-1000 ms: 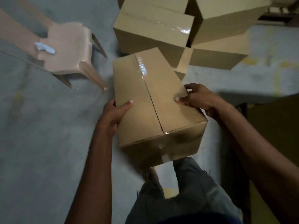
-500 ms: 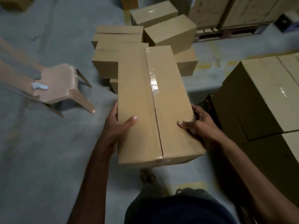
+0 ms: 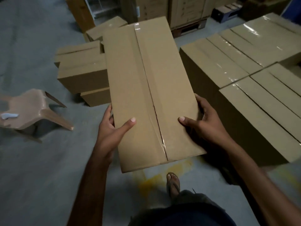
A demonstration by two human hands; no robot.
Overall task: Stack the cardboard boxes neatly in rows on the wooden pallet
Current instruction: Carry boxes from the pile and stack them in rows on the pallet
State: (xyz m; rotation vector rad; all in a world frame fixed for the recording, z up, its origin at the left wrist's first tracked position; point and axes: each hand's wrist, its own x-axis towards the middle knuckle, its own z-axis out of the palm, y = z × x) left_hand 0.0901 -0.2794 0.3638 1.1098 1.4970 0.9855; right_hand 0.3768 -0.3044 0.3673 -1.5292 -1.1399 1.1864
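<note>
Carried box [image 3: 146, 88]: now raised higher and swung toward the stacked rows [image 3: 254, 66] at right. Held clamped between left hand [image 3: 112, 131] and right hand [image 3: 206, 126]. To be kept level and set flush against neighbouring boxes.

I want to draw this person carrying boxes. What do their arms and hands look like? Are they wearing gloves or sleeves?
No gloves and no sleeves in view. The left hand and right hand are bare, and both forearms are bare right down to the bottom of the picture. I see no watch, ring or bracelet. The thumbnails are short and pale. Lower down there is dark clothing and a sandal on one foot.
</note>
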